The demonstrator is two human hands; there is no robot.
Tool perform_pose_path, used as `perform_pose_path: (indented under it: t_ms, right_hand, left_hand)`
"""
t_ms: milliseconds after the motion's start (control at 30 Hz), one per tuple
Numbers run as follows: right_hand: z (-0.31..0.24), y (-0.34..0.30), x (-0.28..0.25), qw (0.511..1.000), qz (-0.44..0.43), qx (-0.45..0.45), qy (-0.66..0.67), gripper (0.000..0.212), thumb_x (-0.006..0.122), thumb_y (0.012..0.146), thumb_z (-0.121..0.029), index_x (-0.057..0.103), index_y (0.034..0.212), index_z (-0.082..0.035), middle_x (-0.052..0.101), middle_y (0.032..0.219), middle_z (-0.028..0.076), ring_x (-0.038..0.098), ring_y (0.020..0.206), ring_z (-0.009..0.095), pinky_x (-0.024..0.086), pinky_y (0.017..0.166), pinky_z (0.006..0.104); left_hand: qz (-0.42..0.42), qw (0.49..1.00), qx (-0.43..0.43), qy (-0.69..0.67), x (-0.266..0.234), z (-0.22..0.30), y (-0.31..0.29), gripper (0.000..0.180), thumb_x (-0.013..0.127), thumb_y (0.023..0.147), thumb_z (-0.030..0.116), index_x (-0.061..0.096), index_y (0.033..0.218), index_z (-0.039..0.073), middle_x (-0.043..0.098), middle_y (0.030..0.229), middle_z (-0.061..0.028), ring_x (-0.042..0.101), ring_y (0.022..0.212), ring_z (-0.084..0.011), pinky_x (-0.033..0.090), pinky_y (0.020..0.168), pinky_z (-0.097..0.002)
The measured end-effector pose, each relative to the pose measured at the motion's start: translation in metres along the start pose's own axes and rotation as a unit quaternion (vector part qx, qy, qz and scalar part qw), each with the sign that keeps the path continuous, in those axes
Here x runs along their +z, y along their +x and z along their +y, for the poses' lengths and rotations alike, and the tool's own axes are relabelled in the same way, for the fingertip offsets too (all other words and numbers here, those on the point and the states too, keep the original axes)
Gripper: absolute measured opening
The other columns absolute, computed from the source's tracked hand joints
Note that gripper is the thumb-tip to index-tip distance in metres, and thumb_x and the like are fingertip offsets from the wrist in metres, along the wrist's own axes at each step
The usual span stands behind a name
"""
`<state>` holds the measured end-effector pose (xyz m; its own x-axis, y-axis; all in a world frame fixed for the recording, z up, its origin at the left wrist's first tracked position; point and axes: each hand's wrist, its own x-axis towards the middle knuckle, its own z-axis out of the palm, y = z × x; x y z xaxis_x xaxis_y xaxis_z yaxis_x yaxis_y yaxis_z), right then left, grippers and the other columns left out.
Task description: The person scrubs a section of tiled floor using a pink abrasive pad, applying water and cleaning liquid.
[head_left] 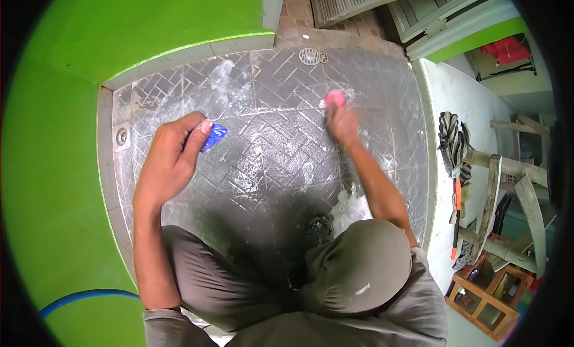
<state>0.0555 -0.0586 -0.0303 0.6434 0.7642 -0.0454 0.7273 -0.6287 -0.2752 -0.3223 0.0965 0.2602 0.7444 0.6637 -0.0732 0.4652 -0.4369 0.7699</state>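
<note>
Blue packet (214, 137), seemingly — any print unreadable — in left hand (171, 156).

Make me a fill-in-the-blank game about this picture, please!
1. The blurred pink thing is in the person's ____ hand.
2. The small piece in the left hand is coloured ____.
3. The wall at the far left is painted ____.
4. The slotted drain near the top has a ____ outline.

Missing words: right; blue; green; round.

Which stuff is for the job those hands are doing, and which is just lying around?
Seems for the job:
blue piece, in the left hand
pink pad, in the right hand
white-smeared tiles

Seems just lying around, at the right:
orange-black tool
wooden frame
</note>
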Motion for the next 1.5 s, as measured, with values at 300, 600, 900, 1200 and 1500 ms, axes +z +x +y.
perform_pose_path:
  t_ms: [300, 600, 900, 1200, 1500]
  right_hand:
    - [0.020, 0.025, -0.004, 0.992, 0.103, -0.019, -0.075, 0.038, 0.050, 0.104, -0.033, 0.065, 0.128, -0.007, 0.062, 0.112, 0.035, 0.067, 0.096, 0.050, 0.058, 0.083, 0.0555]
    - [0.031, 0.038, -0.017, 0.996, 0.027, 0.006, -0.083, 0.042, 0.042, 0.108, -0.036, 0.062, 0.138, -0.015, 0.060, 0.120, 0.033, 0.067, 0.098, 0.049, 0.057, 0.085, 0.0564]
    - [0.019, 0.013, -0.020, 0.997, 0.009, -0.053, -0.063, 0.044, 0.045, 0.107, -0.038, 0.063, 0.135, -0.010, 0.060, 0.123, 0.036, 0.066, 0.101, 0.053, 0.056, 0.087, 0.0551]
    - [0.004, -0.113, -0.002, 0.984, 0.053, -0.158, 0.063, 0.046, 0.055, 0.102, -0.029, 0.059, 0.144, -0.012, 0.061, 0.117, 0.028, 0.062, 0.108, 0.044, 0.051, 0.095, 0.0508]
    - [0.006, 0.031, -0.005, 0.972, 0.155, -0.173, -0.043, 0.043, 0.049, 0.107, -0.028, 0.055, 0.144, -0.007, 0.057, 0.115, 0.034, 0.062, 0.101, 0.050, 0.052, 0.085, 0.0554]
  left_hand:
    - [-0.006, 0.999, 0.028, -0.030, 0.000, 0.000, 0.000, 0.034, 0.055, 0.107, 0.022, 0.053, 0.085, -0.004, 0.044, 0.067, -0.0180, 0.039, 0.062, -0.0295, 0.037, 0.061, -0.0409]
    - [0.001, 1.000, 0.024, -0.015, -0.011, -0.008, -0.005, 0.039, 0.053, 0.109, 0.026, 0.050, 0.085, -0.004, 0.038, 0.068, -0.0111, 0.037, 0.065, -0.0183, 0.035, 0.061, -0.0362]
    - [0.016, 1.000, 0.006, -0.020, -0.024, -0.007, -0.015, 0.038, 0.053, 0.109, 0.026, 0.051, 0.085, -0.003, 0.039, 0.068, -0.0065, 0.035, 0.065, -0.0143, 0.033, 0.060, -0.0335]
    - [0.034, 0.999, 0.008, -0.002, -0.026, -0.008, -0.026, 0.035, 0.054, 0.108, 0.023, 0.052, 0.085, -0.003, 0.040, 0.069, -0.0097, 0.038, 0.064, -0.0176, 0.036, 0.060, -0.0362]
    - [0.023, 0.999, 0.029, 0.009, -0.011, -0.014, -0.004, 0.034, 0.054, 0.107, 0.022, 0.053, 0.085, -0.005, 0.047, 0.071, -0.0165, 0.044, 0.065, -0.0300, 0.040, 0.066, -0.0394]
